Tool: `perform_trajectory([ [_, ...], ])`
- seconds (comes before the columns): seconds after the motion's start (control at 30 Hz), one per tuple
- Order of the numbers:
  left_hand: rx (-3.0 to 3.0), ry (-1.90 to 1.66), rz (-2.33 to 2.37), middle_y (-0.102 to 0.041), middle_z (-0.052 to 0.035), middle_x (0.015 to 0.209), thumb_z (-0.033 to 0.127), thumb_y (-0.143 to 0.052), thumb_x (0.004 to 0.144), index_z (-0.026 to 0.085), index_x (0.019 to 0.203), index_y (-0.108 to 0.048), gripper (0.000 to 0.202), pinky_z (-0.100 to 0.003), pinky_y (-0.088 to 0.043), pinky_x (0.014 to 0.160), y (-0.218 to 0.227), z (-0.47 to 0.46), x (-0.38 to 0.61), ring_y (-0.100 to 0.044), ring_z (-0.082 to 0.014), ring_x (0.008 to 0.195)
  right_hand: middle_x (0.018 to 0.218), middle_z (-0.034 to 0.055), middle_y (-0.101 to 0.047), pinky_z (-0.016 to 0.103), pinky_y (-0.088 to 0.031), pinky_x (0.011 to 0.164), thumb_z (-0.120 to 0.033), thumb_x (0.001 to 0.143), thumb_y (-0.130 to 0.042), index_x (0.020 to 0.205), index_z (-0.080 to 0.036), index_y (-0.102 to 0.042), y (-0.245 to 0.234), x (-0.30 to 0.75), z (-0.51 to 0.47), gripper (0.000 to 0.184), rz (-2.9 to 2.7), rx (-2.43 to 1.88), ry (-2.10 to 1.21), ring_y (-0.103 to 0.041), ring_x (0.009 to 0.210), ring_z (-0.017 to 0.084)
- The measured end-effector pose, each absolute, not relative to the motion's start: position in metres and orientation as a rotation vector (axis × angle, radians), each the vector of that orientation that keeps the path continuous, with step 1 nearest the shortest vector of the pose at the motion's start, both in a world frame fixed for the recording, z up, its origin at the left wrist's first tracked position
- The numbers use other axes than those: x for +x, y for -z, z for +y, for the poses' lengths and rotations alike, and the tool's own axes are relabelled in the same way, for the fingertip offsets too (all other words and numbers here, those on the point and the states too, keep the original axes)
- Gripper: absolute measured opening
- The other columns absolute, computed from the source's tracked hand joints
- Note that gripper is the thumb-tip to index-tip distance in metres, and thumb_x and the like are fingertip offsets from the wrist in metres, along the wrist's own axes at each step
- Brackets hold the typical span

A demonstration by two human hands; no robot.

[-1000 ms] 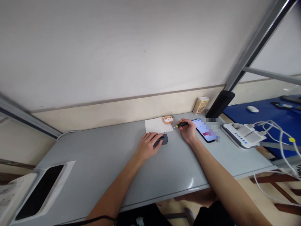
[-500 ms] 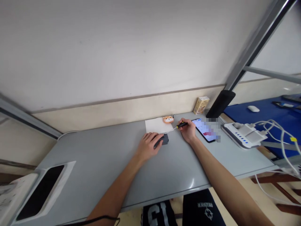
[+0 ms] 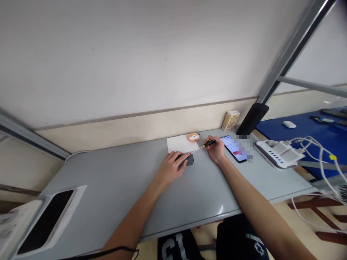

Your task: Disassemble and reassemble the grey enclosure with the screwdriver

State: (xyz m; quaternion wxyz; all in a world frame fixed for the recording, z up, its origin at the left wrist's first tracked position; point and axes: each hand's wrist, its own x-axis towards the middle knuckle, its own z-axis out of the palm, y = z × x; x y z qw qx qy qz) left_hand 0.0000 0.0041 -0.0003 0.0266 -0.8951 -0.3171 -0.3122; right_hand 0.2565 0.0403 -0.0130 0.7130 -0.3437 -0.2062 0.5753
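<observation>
In the middle of the grey desk, my left hand (image 3: 172, 167) is closed over a small dark grey box-shaped device (image 3: 189, 160), pressing it to the desktop. Its right end shows; my fingers cover the rest. My right hand (image 3: 216, 148) grips the black and yellow handle of a screwdriver (image 3: 208, 143). The thin metal shaft points left and down to the device, its tip near my left index finger. Whether the tip touches the device I cannot tell. Behind the device lies a sheet of white paper (image 3: 180, 143), with an orange animal-face case (image 3: 193, 137) at its upper right.
Right of my right hand lies a lit phone (image 3: 233, 148). Beyond it are a small carton (image 3: 230, 120), a black cylinder (image 3: 252, 119) and a white power strip (image 3: 273, 156) with plugs and cables. A dark-screened tablet (image 3: 47, 222) lies at the left front.
The view has shifted slightly. Both hands keep nearly the same places, the left on the grey device and the right on the screwdriver. My legs have moved a little apart under the desk.
</observation>
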Motion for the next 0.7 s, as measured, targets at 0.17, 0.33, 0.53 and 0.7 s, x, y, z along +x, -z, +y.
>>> perform_trajectory([
  [0.17, -2.772, 0.9, -1.03, -0.067, -0.006, 0.104, 0.026, -0.051, 0.102, 0.026, 0.134, -0.063, 0.034, -0.038, -0.052, 0.088, -0.0041, 0.0012, 0.0019, -0.062, -0.0216, 0.095, 0.069, -0.0002, -0.061, 0.02, -0.035, 0.038, -0.026, 0.067, -0.07, 0.07, -0.019, -0.061, 0.012, 0.2575, 0.0394, 0.012, -0.405, -0.741, -1.282, -0.054, 0.057, 0.01],
  [0.33, -2.821, 0.907, -1.019, -0.066, -0.0068, 0.106, 0.025, -0.049, 0.103, 0.026, 0.139, -0.06, 0.037, -0.039, -0.052, 0.09, -0.0038, 0.0007, 0.0017, -0.06, -0.0218, 0.096, 0.066, 0.0004, -0.061, 0.021, -0.038, 0.041, -0.026, 0.068, -0.067, 0.069, -0.019, -0.06, 0.009, 0.2598, 0.0374, 0.01, -0.375, -0.698, -1.319, -0.047, 0.05, 0.009],
  [0.53, -2.851, 0.905, -0.996, -0.065, -0.0072, 0.108, 0.024, -0.048, 0.104, 0.029, 0.145, -0.055, 0.042, -0.039, -0.053, 0.091, -0.0024, 0.0013, 0.0011, -0.059, -0.0216, 0.098, 0.062, 0.0004, -0.059, 0.025, -0.035, 0.041, -0.027, 0.067, -0.064, 0.07, -0.021, -0.058, 0.0059, 0.2605, 0.0367, 0.009, -0.369, -0.701, -1.3, -0.044, 0.048, 0.01],
  [0.7, -2.854, 0.928, -1.027, -0.065, -0.007, 0.107, 0.025, -0.048, 0.104, 0.028, 0.14, -0.058, 0.038, -0.039, -0.052, 0.092, -0.0013, 0.0008, 0.0021, -0.06, -0.0218, 0.099, 0.061, -0.0002, -0.057, 0.026, -0.034, 0.042, -0.03, 0.067, -0.064, 0.07, -0.022, -0.058, 0.0043, 0.2583, 0.0357, 0.011, -0.397, -0.726, -1.291, -0.041, 0.047, 0.01],
])
